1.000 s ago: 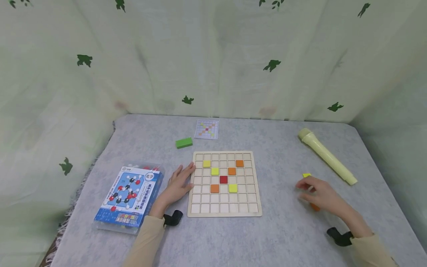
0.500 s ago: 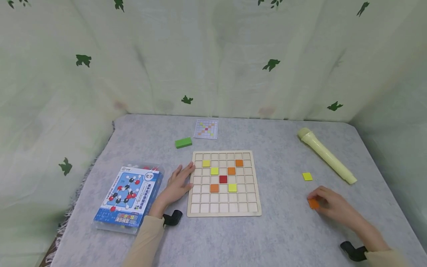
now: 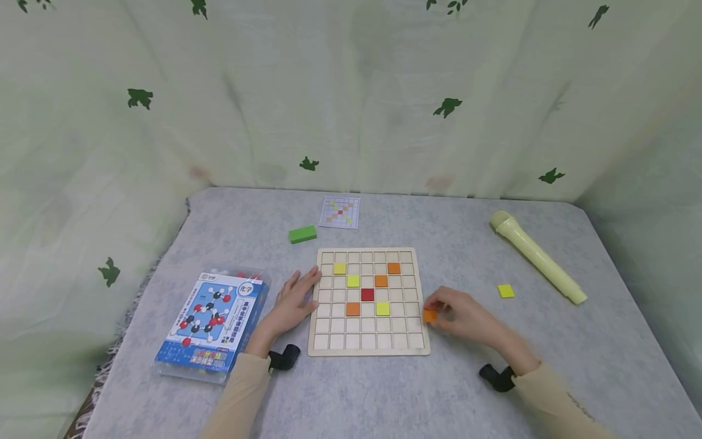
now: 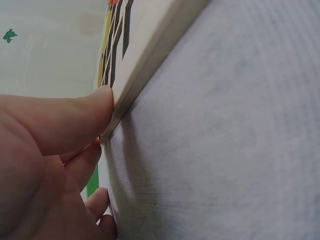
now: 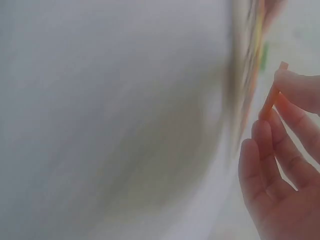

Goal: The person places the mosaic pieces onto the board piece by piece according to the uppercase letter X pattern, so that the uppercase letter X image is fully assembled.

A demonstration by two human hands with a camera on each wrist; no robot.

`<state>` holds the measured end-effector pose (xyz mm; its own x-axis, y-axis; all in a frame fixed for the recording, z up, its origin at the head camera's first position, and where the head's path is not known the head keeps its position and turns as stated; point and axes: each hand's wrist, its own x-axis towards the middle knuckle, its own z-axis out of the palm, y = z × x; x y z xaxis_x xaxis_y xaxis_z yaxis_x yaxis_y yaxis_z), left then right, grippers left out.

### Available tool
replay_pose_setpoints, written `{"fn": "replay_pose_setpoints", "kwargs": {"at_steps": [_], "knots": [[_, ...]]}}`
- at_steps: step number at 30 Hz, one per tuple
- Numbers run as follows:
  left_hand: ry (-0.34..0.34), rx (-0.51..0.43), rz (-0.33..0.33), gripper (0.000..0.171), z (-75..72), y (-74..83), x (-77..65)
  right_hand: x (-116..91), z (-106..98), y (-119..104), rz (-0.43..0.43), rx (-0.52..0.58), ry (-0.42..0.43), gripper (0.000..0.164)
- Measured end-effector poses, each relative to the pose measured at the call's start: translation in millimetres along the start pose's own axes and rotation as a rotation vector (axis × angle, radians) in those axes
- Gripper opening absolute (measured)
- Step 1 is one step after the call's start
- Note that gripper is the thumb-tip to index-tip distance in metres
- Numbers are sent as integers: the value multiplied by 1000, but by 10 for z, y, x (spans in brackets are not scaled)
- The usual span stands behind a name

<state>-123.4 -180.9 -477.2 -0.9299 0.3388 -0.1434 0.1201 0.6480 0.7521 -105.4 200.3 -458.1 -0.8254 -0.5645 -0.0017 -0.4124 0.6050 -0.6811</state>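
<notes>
A square wooden grid board (image 3: 369, 349) lies on the cloth, with yellow, orange and red square tiles in some cells. At its left edge rests my left hand (image 3: 289, 308). The left wrist view has the thumb (image 4: 75, 120) against the board's rim, the other fingers stretched along that side. My right hand (image 3: 463, 316) pinches an orange square tile (image 3: 429, 315) between thumb and fingers, right by the board's right edge. Seen edge-on in the right wrist view, that tile (image 5: 270, 100) looks thin and flat. One loose yellow tile (image 3: 506, 291) lies farther right.
Behind the board lie a small printed pattern card (image 3: 339, 213) and a green block (image 3: 303, 234). A boxed molecule model set (image 3: 211, 326) sits left of the left forearm. At the right back is a pale yellow tube with a wider end (image 3: 537, 256).
My right hand came down onto the orange tile at the right, pinched it and carried it left to the board's right edge. My left hand stays at the board.
</notes>
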Motion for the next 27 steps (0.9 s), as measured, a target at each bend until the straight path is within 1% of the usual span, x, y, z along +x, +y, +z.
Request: {"fn": "replay_pose_setpoints", "kwargs": {"at_steps": [6,9,12,16,19,22,27], "knots": [[24,9,25,62,6,-10,-5,536,340,-493,-118,23,-93,22],[25,13,25,62,11,-23,3,743,509,-703,-167,-5,-128,19],[19,13,27,62,11,-35,11,880,673,-852,-184,-71,-165,17],[13,12,27,63,10,-43,10,969,855,-968,-182,-177,-188,16],[15,20,34,63,10,-48,10,1002,937,-1015,-173,-231,-182,15],[21,21,42,62,11,-43,6,1019,971,-1038,-160,-253,-169,16],[28,15,47,62,9,-20,-4,1028,968,-1046,-149,-263,-136,16]]}}
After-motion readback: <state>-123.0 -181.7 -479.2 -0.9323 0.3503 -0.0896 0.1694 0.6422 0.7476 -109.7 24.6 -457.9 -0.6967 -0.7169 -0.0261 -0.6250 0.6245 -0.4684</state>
